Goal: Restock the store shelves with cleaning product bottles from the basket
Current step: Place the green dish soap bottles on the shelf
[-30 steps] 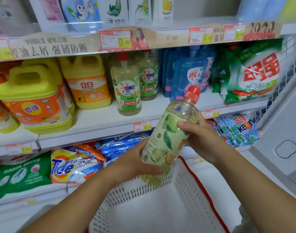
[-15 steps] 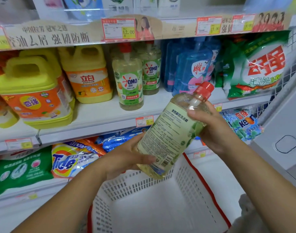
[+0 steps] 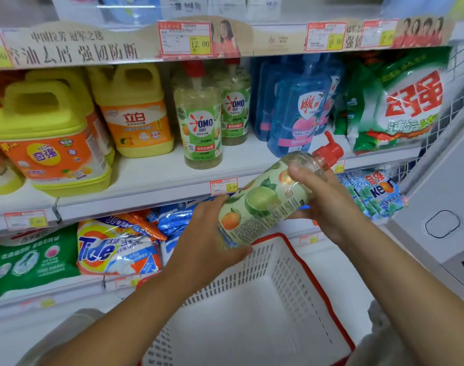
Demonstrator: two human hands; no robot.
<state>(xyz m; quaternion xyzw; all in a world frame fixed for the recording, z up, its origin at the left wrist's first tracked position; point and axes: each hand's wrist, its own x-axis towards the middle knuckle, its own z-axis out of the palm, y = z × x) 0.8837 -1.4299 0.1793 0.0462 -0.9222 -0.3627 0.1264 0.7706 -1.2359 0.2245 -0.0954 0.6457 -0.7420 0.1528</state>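
A clear detergent bottle [image 3: 265, 204] with a red pump cap and a lime-and-orange label lies tilted in both my hands, cap pointing up to the right. My left hand [image 3: 207, 241] cups its base and my right hand [image 3: 328, 204] grips its shoulder below the cap. It hangs above the white basket [image 3: 265, 262] with a red rim, whose visible inside holds nothing. On the middle shelf [image 3: 151, 178] behind stand two matching OMO bottles [image 3: 201, 122], one behind the other.
Yellow detergent jugs [image 3: 135, 114] fill the shelf's left, blue refill pouches [image 3: 296, 112] and a green powder bag [image 3: 405, 101] its right. Tide bags [image 3: 114, 249] lie on the lower shelf. A white chest freezer [image 3: 442, 207] stands at the right.
The bottle has been turned in my hands: the fruit label, then the back text, now the fruit side faces me again. It has tilted flatter and moved up and right.
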